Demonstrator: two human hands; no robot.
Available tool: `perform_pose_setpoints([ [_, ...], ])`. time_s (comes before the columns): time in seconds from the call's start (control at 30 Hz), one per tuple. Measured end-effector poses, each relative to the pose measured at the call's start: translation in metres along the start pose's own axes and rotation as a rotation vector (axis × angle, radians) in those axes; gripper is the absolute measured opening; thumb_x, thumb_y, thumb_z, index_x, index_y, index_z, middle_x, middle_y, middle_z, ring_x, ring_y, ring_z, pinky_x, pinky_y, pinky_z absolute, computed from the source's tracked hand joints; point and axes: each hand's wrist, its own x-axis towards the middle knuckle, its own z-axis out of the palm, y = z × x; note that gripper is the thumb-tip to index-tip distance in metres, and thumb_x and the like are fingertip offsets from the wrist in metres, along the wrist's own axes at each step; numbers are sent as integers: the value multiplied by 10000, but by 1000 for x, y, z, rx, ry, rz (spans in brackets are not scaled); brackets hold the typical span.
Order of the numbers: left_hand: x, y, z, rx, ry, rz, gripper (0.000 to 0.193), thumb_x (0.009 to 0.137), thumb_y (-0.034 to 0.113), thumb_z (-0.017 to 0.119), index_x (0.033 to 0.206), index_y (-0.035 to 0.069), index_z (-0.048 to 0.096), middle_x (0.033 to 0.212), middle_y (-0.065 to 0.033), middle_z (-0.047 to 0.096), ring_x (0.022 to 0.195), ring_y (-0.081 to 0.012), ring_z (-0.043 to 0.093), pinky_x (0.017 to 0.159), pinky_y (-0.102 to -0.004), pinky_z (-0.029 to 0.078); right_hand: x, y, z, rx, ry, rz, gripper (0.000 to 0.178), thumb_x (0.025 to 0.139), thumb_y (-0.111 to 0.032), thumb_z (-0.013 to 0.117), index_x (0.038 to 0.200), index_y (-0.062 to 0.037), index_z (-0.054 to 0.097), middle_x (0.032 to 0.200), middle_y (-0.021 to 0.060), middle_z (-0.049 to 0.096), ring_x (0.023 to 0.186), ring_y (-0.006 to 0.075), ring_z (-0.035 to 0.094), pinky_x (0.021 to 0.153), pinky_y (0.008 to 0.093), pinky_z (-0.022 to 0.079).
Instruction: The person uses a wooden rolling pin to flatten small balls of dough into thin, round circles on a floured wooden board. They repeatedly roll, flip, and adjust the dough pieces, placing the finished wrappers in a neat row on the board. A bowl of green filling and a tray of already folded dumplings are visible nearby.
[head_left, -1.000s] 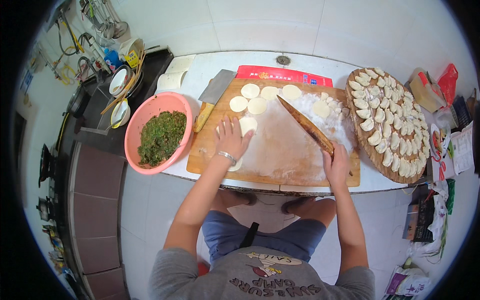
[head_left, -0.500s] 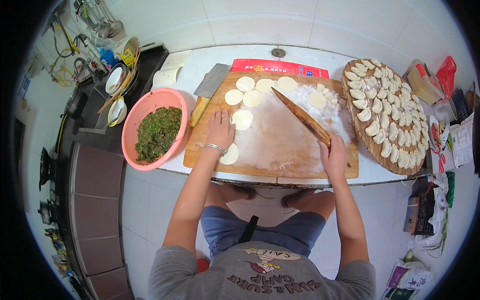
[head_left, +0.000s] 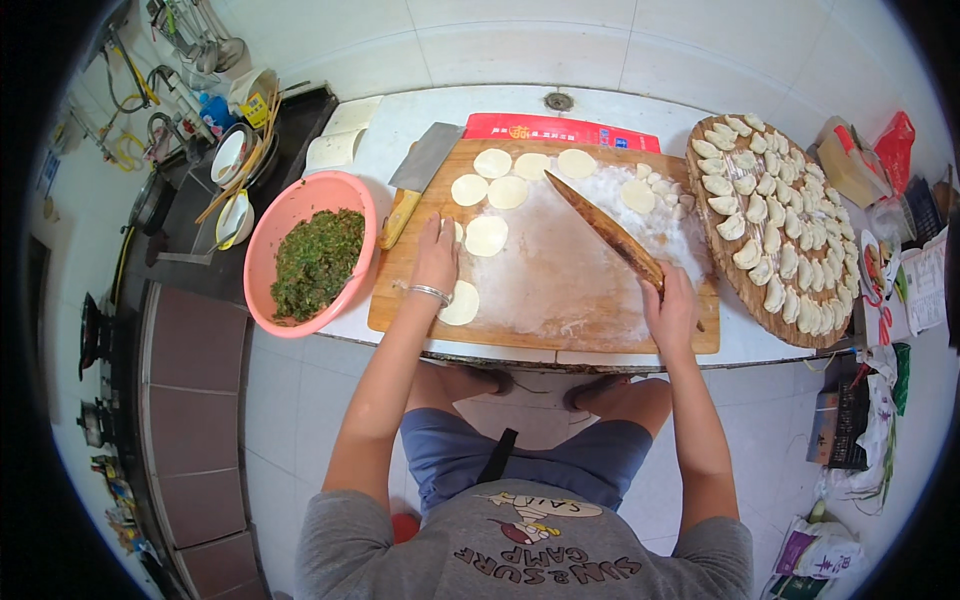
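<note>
My right hand [head_left: 672, 310] grips the near end of a long wooden rolling pin [head_left: 605, 229] that lies slanted across the floured wooden board [head_left: 560, 290]. My left hand [head_left: 436, 252] rests flat on the board's left part, fingers spread, over a round dough wrapper [head_left: 458, 231]. Another wrapper [head_left: 461, 303] lies by my wrist, one [head_left: 486, 236] just to its right. Several more wrappers [head_left: 510, 172] sit along the far edge. Small dough pieces [head_left: 660, 190] lie in flour at the far right.
A pink bowl of green chopped filling [head_left: 312, 258] stands left of the board. A cleaver [head_left: 418, 178] lies at the board's far left corner. A round woven tray [head_left: 775, 225] holds several folded dumplings on the right. Bowls and chopsticks [head_left: 238, 165] sit at far left.
My left hand has slid left and nearer across the board, from beside the wrappers to the board's left part. The rolling pin stays in my right hand.
</note>
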Motion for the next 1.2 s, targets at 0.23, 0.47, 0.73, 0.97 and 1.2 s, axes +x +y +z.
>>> perform_pose_setpoints([
  [0.23, 21, 0, 2, 68, 3, -55, 507, 959, 183, 552, 1394, -55, 449, 1485, -311, 364, 1380, -471, 335, 1160, -486, 285, 2, 0, 2, -18, 12, -1, 309, 868, -173, 692, 1125, -26, 605, 945, 158, 610, 853, 360, 606, 720, 434, 487],
  [0.47, -47, 86, -44, 266, -286, -194, 741, 963, 393, 556, 1519, -4, 268, 1571, -276, 236, 1445, -456, 241, 1163, -557, 225, 1, 1, 1, -8, 23, 5, 301, 870, -172, 693, 1122, -31, 610, 936, 156, 613, 847, 356, 606, 713, 427, 486],
  [0.73, -62, 36, -10, 212, -165, -6, 751, 964, 400, 547, 1530, 5, 253, 1591, -269, 180, 1459, -442, 209, 1166, -551, 222, 2, -3, 1, -3, 28, -9, 289, 874, -179, 693, 1108, -28, 615, 926, 153, 614, 841, 353, 608, 709, 419, 487],
  [0.97, -42, 22, -10, 234, -121, -67, 729, 974, 388, 531, 1528, 3, 256, 1600, -245, 181, 1465, -426, 205, 1176, -549, 204, 1, 0, 3, -22, 26, 3, 295, 871, -191, 697, 1109, -37, 614, 934, 153, 617, 849, 353, 611, 712, 420, 491],
  [1.2, -37, 59, -21, 231, -240, 99, 722, 979, 436, 499, 1536, 42, 265, 1603, -225, 197, 1470, -423, 197, 1192, -534, 163, 0, 0, 1, -38, 10, 18, 310, 862, -186, 701, 1117, -38, 606, 945, 154, 617, 866, 354, 610, 728, 428, 493],
])
